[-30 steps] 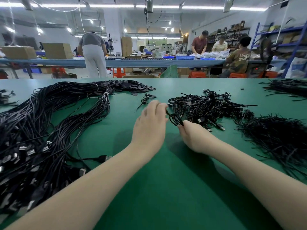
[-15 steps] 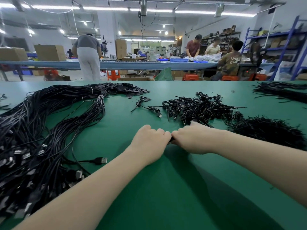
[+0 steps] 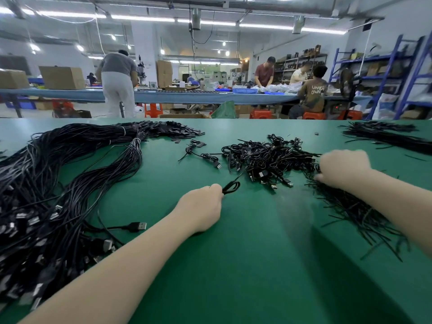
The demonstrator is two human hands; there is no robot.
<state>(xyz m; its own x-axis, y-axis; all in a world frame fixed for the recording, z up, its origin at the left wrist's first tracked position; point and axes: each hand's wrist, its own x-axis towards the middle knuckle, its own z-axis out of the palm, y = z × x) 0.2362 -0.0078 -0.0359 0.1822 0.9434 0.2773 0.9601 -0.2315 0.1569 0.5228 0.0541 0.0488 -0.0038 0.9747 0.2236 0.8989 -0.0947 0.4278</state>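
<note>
The left hand (image 3: 201, 209) rests near the middle of the green table (image 3: 233, 265), knuckles up. Its fingertips are closed on the near end of a small coiled black cable (image 3: 231, 187), which sticks out to the right of the fingers as a tight oval loop lying low over the table top. From the loop a thin strand runs away toward the tangled pile of coiled black USB cables (image 3: 268, 155) just beyond it, several with silver plug tips showing along the near edge. The right hand (image 3: 343, 168) is well apart from the left, farther out and to the right. Its fingers are curled downward and its thumb touches the far end of a heap of thin black twist ties (image 3: 355, 211), which spreads toward the near right under the forearm. Whether it has pinched a tie cannot be told, since the fingertips are hidden. One bound cable (image 3: 205, 156) lies alone to the left of the tangled pile. A thick bundle of long black cables (image 3: 58, 183) curves across the whole left side of the table, and a loose black USB plug (image 3: 138, 226) pokes out of it toward the left forearm. A second spread of black ties (image 3: 385, 136) lies at the far right.
</note>
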